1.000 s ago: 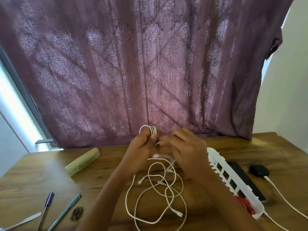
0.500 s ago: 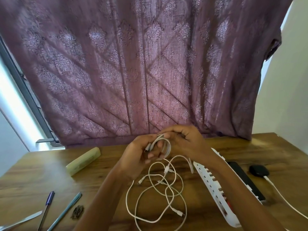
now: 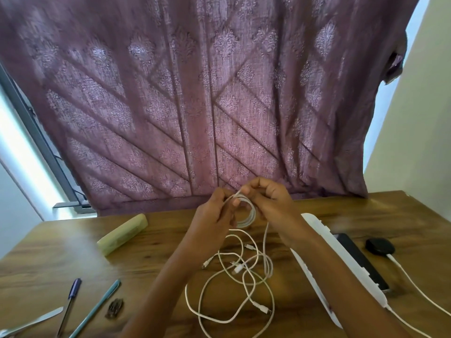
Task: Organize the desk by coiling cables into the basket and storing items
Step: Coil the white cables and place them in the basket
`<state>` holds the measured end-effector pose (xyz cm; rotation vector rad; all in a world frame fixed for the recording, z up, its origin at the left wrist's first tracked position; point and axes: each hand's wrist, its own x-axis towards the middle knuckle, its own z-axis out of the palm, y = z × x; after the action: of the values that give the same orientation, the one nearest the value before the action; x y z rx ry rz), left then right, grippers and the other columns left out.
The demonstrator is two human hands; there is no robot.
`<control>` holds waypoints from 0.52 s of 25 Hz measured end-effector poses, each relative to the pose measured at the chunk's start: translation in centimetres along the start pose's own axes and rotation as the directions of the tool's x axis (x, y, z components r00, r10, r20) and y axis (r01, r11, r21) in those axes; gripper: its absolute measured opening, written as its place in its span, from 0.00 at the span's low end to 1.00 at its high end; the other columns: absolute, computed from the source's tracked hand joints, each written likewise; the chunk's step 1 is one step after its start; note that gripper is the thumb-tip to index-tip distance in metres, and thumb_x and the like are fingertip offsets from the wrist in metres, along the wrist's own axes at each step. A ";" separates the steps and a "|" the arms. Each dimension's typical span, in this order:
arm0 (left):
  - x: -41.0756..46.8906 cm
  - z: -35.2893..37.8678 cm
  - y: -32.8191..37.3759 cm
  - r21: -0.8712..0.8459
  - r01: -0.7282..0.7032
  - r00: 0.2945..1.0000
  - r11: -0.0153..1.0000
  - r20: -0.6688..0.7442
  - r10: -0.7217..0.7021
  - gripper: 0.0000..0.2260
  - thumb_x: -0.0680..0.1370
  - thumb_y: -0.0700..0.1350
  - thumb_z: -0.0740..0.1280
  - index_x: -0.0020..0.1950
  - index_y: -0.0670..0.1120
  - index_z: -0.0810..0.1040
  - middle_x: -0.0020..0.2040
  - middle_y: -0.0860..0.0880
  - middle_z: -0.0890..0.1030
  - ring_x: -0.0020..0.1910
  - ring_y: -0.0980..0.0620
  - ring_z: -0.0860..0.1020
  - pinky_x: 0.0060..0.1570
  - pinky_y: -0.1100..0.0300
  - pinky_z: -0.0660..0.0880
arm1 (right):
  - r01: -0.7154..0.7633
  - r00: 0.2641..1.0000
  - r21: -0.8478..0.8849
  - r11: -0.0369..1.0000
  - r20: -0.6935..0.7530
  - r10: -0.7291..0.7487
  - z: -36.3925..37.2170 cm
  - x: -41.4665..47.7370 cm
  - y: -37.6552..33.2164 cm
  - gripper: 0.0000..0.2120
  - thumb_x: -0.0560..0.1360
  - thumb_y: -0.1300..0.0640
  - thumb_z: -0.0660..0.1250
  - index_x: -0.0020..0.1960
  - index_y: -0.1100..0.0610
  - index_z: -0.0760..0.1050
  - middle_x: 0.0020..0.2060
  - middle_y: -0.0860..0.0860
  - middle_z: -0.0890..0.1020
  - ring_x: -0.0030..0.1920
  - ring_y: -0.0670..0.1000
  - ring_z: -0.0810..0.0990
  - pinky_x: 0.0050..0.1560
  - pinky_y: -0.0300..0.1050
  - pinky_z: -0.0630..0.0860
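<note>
A white cable is partly wound into a small coil (image 3: 249, 214), held up above the wooden desk (image 3: 61, 259). My left hand (image 3: 214, 215) grips the coil's left side. My right hand (image 3: 271, 203) pinches the cable at the top of the coil. The cable's loose end hangs down to a tangle of white cables (image 3: 234, 284) lying on the desk below my hands. The white slotted basket (image 3: 319, 235) stands to the right, partly hidden by my right forearm.
A pale green case (image 3: 122, 234) lies at the left. Two pens (image 3: 70, 301), a metal blade (image 3: 31, 322) and a small dark clip (image 3: 116, 308) sit at the front left. A black phone (image 3: 358, 259) and a black charger (image 3: 379, 246) with white cord lie right of the basket. A purple curtain hangs behind.
My right hand has brought the cable up and around, and the coil held by my left hand has grown by a loop. The loose tangle on the desk has barely shifted.
</note>
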<state>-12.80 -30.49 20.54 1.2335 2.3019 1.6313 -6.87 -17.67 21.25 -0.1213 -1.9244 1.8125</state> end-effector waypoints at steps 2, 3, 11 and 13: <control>0.0 -0.1 0.0 0.139 -0.064 0.998 0.988 -0.014 0.066 0.09 0.80 0.42 0.59 0.39 0.50 0.69 0.30 0.53 0.75 0.31 0.62 0.74 0.31 0.73 0.68 | -0.104 0.994 0.094 0.990 0.034 0.101 -0.1 -0.2 -0.4 0.06 0.77 0.62 0.63 0.41 0.59 0.74 0.24 0.45 0.79 0.23 0.39 0.74 0.24 0.29 0.68; 0.0 -0.1 0.0 0.193 -0.101 0.994 0.976 -0.019 0.107 0.13 0.79 0.42 0.59 0.37 0.54 0.65 0.30 0.54 0.74 0.30 0.63 0.74 0.31 0.73 0.67 | -0.149 0.988 0.120 0.982 0.053 0.144 -0.3 -0.3 -0.4 0.07 0.77 0.62 0.63 0.40 0.58 0.74 0.23 0.45 0.78 0.22 0.39 0.73 0.22 0.29 0.67; 0.2 0.4 -0.4 0.071 -0.014 0.981 0.997 -0.190 0.027 0.10 0.80 0.44 0.58 0.42 0.45 0.76 0.28 0.53 0.75 0.30 0.58 0.74 0.31 0.65 0.70 | -0.138 0.986 0.007 0.990 -0.090 0.138 -0.4 0.5 2.2 0.05 0.74 0.55 0.68 0.43 0.55 0.82 0.41 0.54 0.83 0.43 0.51 0.80 0.47 0.45 0.75; 0.4 0.3 -0.5 0.013 0.040 0.973 0.999 -0.230 -0.036 0.10 0.80 0.45 0.58 0.43 0.46 0.77 0.27 0.53 0.75 0.29 0.59 0.74 0.34 0.61 0.73 | 0.040 0.986 -0.432 0.901 -0.131 -0.107 -0.7 0.2 3.0 0.07 0.74 0.53 0.67 0.49 0.52 0.82 0.45 0.50 0.79 0.48 0.50 0.78 0.50 0.45 0.74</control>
<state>-13.22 -30.02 20.13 1.0459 2.4573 1.8328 -7.61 -16.63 18.44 -0.3195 -2.1535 1.2644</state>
